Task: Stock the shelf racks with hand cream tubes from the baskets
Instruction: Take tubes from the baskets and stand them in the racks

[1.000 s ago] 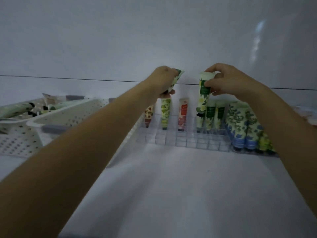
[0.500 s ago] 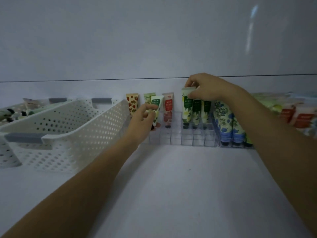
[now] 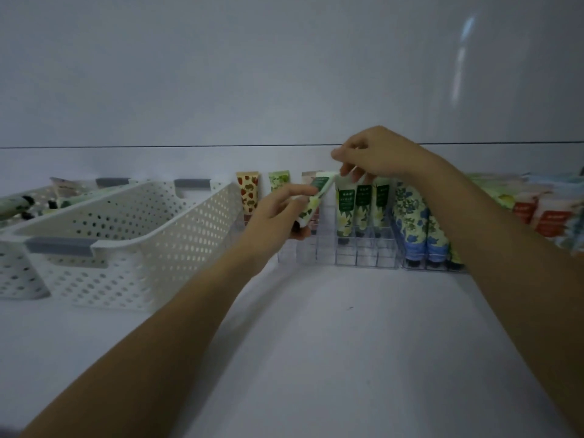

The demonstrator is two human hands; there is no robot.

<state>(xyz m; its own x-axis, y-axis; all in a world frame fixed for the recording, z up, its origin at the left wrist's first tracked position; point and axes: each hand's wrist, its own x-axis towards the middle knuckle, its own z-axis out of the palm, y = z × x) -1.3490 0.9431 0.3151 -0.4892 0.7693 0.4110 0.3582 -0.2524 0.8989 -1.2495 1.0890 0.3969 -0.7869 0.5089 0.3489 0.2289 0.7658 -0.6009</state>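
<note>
Blurring softens most of the scene, so print on the tubes cannot be read. Left hand (image 3: 278,213) holds a tube (image 3: 313,200) pinched between thumb and fingers, tilted, its flat end up toward the right; its cap is hidden behind the hand. It hangs in front of the clear rack (image 3: 357,251) at the shelf's back edge, and covers most of a reddish tube (image 3: 308,178) standing behind it. Right hand (image 3: 376,156) hovers above the rack with fingers curled close together, fingertips (image 3: 344,169) near the top of the first of 3 green tubes (image 3: 346,207) standing side by side; I cannot tell whether they touch it. Left of those stand a strawberry tube (image 3: 248,191) and a pale green tube (image 3: 279,181), its lower part hidden by the left hand. Blue floral tubes (image 3: 414,222) stand right of the rack, partly hidden by the right forearm. More packs (image 3: 537,207) near the shelf's right edge are too blurred to make out. A white perforated basket (image 3: 126,241) sits at the left; a second basket (image 3: 19,263) behind it is cut off by the frame, with tubes lying in it. The shelf (image 3: 316,343) is white and bare in front, with a plain pale wall (image 3: 284,74) behind.
</note>
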